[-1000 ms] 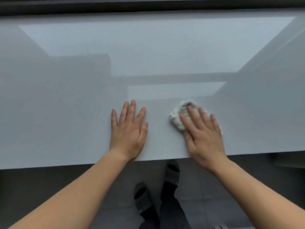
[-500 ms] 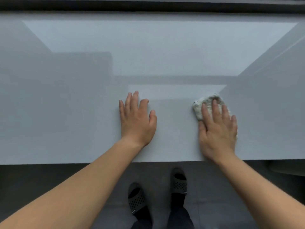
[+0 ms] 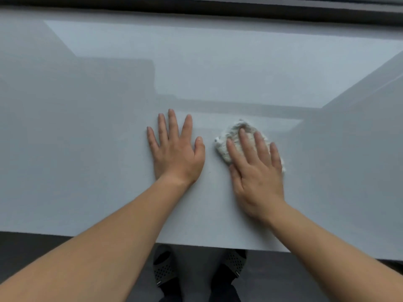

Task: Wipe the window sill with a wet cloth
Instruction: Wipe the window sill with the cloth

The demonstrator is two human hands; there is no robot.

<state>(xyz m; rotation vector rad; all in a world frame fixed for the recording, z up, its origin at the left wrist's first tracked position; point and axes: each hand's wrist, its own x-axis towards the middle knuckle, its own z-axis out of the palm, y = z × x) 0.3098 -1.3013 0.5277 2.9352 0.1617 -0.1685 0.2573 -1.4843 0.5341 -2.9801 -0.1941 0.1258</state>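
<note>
A wide, glossy pale grey window sill (image 3: 87,149) fills most of the head view. A crumpled white cloth (image 3: 233,136) lies on it right of centre. My right hand (image 3: 255,168) presses flat on the cloth, fingers spread over it, hiding its near part. My left hand (image 3: 174,149) rests palm down on the bare sill just left of the cloth, fingers apart, holding nothing.
A dark window frame (image 3: 196,9) runs along the sill's far edge. The sill's front edge (image 3: 65,233) drops to a dark floor, where my feet in black perforated slippers (image 3: 163,271) stand under my arms.
My right hand slid the cloth to the right, then back left toward my left hand. Both hands now sit farther in from the front edge.
</note>
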